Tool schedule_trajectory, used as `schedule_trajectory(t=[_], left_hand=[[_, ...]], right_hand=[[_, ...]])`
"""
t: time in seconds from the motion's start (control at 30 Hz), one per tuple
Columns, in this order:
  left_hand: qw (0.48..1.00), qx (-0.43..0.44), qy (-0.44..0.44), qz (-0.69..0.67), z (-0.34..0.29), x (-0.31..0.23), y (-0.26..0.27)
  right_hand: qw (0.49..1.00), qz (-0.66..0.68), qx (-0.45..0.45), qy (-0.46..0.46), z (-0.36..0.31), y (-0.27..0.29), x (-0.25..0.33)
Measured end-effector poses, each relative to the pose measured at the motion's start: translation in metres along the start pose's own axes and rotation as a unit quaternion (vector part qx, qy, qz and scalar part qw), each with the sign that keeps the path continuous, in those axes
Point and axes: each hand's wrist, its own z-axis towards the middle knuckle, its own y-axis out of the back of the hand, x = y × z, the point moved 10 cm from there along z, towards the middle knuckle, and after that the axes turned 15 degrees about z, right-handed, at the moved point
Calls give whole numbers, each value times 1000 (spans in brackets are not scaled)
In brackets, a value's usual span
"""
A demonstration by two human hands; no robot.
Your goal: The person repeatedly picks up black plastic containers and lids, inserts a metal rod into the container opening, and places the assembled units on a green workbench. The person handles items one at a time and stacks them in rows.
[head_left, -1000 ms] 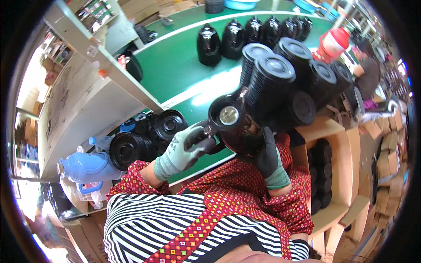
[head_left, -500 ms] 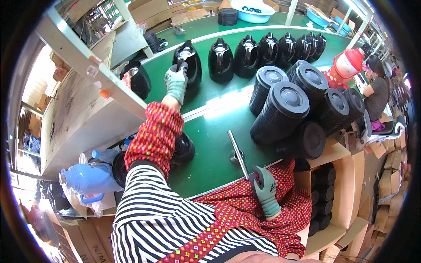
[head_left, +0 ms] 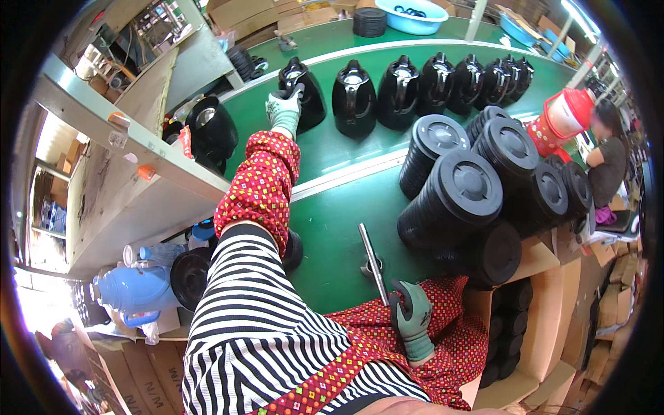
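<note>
My left hand (head_left: 283, 111) is stretched far out over the green counter (head_left: 332, 228), its gloved fingers (head_left: 294, 93) curled on the handle of a black jug (head_left: 301, 93). That jug stands at the left end of a row of black jugs (head_left: 429, 83) on the far part of the counter. Just left of it, under the shelf (head_left: 117, 138), sits another black jug (head_left: 211, 128).

My right hand (head_left: 413, 318) stays close to my body, well nearer me than the jug, fingers wrapped tight around the lower end of a metal rod tool (head_left: 372, 261) that points away from me across the counter.

Right of the jug, and nearer to me, lean stacks of black round lids (head_left: 460, 190). A red flask (head_left: 564, 117) stands beyond them. A blue flask (head_left: 135, 290) lies low on my left, far below the jug.
</note>
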Motion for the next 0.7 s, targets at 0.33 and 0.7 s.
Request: schedule_trajectory(t=[0.33, 0.7], left_hand=[[954, -156, 168, 192, 45, 99, 112], [937, -229, 44, 261, 13, 85, 108]], right_hand=[[1000, 7, 5, 10, 5, 0, 0], [998, 10, 24, 50, -2, -9, 9]])
